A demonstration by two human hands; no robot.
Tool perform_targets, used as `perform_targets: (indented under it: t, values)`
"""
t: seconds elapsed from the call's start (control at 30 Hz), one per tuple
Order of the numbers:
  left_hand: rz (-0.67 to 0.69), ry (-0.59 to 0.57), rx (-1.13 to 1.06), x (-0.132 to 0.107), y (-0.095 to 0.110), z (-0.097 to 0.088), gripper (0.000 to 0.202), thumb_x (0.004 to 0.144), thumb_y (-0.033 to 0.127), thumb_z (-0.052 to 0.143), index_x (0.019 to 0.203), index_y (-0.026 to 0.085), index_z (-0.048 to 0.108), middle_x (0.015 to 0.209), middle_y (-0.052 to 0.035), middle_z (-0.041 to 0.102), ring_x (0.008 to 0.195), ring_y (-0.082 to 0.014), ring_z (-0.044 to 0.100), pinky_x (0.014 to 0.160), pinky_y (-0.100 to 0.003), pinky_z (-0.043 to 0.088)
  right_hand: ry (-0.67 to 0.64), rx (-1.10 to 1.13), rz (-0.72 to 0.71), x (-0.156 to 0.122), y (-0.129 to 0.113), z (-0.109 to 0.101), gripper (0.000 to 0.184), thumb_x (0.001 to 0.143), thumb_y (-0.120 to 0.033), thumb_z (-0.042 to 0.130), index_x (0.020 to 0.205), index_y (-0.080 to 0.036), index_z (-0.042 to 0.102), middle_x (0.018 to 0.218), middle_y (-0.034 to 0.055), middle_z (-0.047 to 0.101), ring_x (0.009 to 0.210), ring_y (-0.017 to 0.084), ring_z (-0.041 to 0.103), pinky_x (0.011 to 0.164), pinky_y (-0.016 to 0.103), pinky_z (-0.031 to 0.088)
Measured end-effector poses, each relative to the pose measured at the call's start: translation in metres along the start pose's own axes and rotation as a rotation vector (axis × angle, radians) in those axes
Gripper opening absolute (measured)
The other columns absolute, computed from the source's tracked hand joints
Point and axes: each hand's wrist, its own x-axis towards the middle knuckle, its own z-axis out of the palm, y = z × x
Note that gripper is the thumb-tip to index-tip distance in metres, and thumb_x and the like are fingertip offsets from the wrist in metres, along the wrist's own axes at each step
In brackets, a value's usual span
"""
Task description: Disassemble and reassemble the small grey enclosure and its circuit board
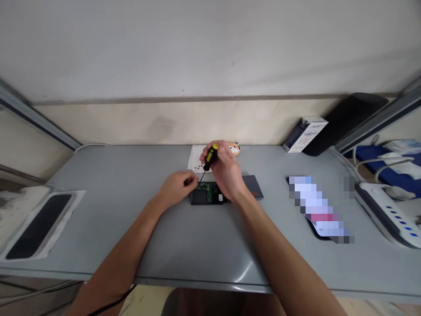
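A black and yellow screwdriver is gripped in my right hand, its shaft slanting down to the left. The tip meets the upper left part of a green circuit board set in a flat black case. My left hand is closed at the upper left corner of the case, with a small dark piece at its fingers that I cannot make out. Several tiny dark screws lie on a white sheet behind. A dark grey flat panel lies beside the case, partly behind my right wrist.
An orange and white trinket lies behind my right hand. Rightward are a phone, a power strip, a carton and a black cylinder. A dark-screened device lies at left. The wall bounds the grey table behind.
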Motion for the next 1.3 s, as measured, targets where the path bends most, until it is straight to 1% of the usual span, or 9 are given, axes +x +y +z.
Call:
perform_targets:
  t: [0.2, 0.4, 0.53, 0.67, 0.8, 0.9, 1.0, 1.13, 1.3]
  values:
    - [0.001, 0.002, 0.007, 0.0015, 0.0016, 0.0001, 0.033, 0.094, 0.039, 0.048, 0.067, 0.021, 0.046, 0.062, 0.0030, 0.049, 0.060, -0.0135, 0.043, 0.062, -0.029, 0.033, 0.035, 0.066, 0.005, 0.0001, -0.0017, 0.0027, 0.044, 0.093, -0.070, 0.062, 0.088, -0.026, 0.056, 0.068, -0.0032, 0.045, 0.062, 0.014, 0.043, 0.061, 0.031, 0.040]
    - [-0.006, -0.006, 0.022, 0.0020, 0.0017, -0.0002, 0.033, 0.094, 0.041, 0.047, 0.068, 0.021, 0.047, 0.062, 0.0030, 0.049, 0.061, -0.0138, 0.043, 0.062, -0.029, 0.032, 0.037, 0.082, -0.004, -0.0011, -0.0011, -0.0007, 0.044, 0.086, -0.057, 0.079, 0.084, -0.027, 0.047, 0.071, -0.0046, 0.050, 0.064, 0.013, 0.045, 0.062, 0.029, 0.039]
    - [-0.007, -0.006, 0.011, 0.0018, 0.0006, 0.0002, 0.034, 0.094, 0.041, 0.047, 0.067, 0.020, 0.047, 0.063, 0.0030, 0.048, 0.061, -0.0134, 0.043, 0.062, -0.028, 0.032, -0.016, 0.038, 0.012, 0.0020, -0.0015, -0.0012, 0.047, 0.090, -0.072, 0.066, 0.086, -0.025, 0.058, 0.074, -0.0009, 0.053, 0.066, 0.014, 0.049, 0.064, 0.031, 0.044]
    - [-0.001, 0.006, 0.002, 0.0020, 0.0002, 0.0004, 0.035, 0.095, 0.042, 0.047, 0.067, 0.020, 0.047, 0.062, 0.0034, 0.047, 0.060, -0.0130, 0.043, 0.062, -0.028, 0.032, 0.026, 0.077, -0.016, 0.0012, -0.0028, 0.0047, 0.050, 0.093, -0.076, 0.057, 0.086, -0.027, 0.055, 0.067, -0.0023, 0.046, 0.063, 0.015, 0.043, 0.060, 0.031, 0.039]
    - [0.005, 0.014, 0.002, 0.0018, -0.0004, 0.0004, 0.035, 0.094, 0.042, 0.047, 0.067, 0.020, 0.046, 0.062, 0.0036, 0.047, 0.060, -0.0126, 0.042, 0.061, -0.028, 0.032, 0.041, 0.122, -0.009, -0.0011, -0.0023, 0.0052, 0.045, 0.089, -0.064, 0.073, 0.083, -0.027, 0.048, 0.064, -0.0058, 0.040, 0.060, 0.012, 0.038, 0.059, 0.027, 0.035]
    - [0.007, 0.018, -0.005, 0.0013, -0.0013, 0.0010, 0.035, 0.095, 0.041, 0.048, 0.067, 0.020, 0.046, 0.061, 0.0037, 0.047, 0.060, -0.0125, 0.042, 0.061, -0.027, 0.032, 0.030, 0.118, -0.028, -0.0001, 0.0000, 0.0008, 0.043, 0.086, -0.054, 0.081, 0.082, -0.026, 0.048, 0.068, -0.0056, 0.046, 0.064, 0.012, 0.044, 0.062, 0.027, 0.038]
    - [0.010, 0.018, -0.005, 0.0014, -0.0021, 0.0017, 0.034, 0.095, 0.040, 0.048, 0.067, 0.020, 0.047, 0.061, 0.0037, 0.048, 0.060, -0.0125, 0.043, 0.061, -0.027, 0.033, 0.004, 0.065, -0.007, 0.0020, 0.0011, -0.0017, 0.039, 0.092, -0.061, 0.070, 0.086, -0.025, 0.056, 0.076, -0.0011, 0.056, 0.070, 0.014, 0.053, 0.068, 0.030, 0.045]
    - [0.018, 0.019, -0.011, 0.0019, -0.0019, 0.0019, 0.034, 0.095, 0.040, 0.048, 0.067, 0.020, 0.048, 0.061, 0.0039, 0.048, 0.059, -0.0122, 0.042, 0.061, -0.027, 0.033, 0.001, 0.074, 0.004, 0.0023, -0.0002, 0.0009, 0.047, 0.096, -0.072, 0.057, 0.088, -0.025, 0.059, 0.071, -0.0008, 0.050, 0.065, 0.015, 0.046, 0.063, 0.031, 0.042]
    - [0.026, 0.027, -0.010, 0.0022, -0.0014, 0.0016, 0.036, 0.095, 0.041, 0.049, 0.066, 0.020, 0.046, 0.060, 0.0043, 0.047, 0.058, -0.0120, 0.041, 0.060, -0.027, 0.033, 0.010, 0.165, -0.014, -0.0001, 0.0003, 0.0015, 0.043, 0.088, -0.060, 0.076, 0.084, -0.026, 0.050, 0.067, -0.0057, 0.042, 0.061, 0.012, 0.040, 0.059, 0.027, 0.035]
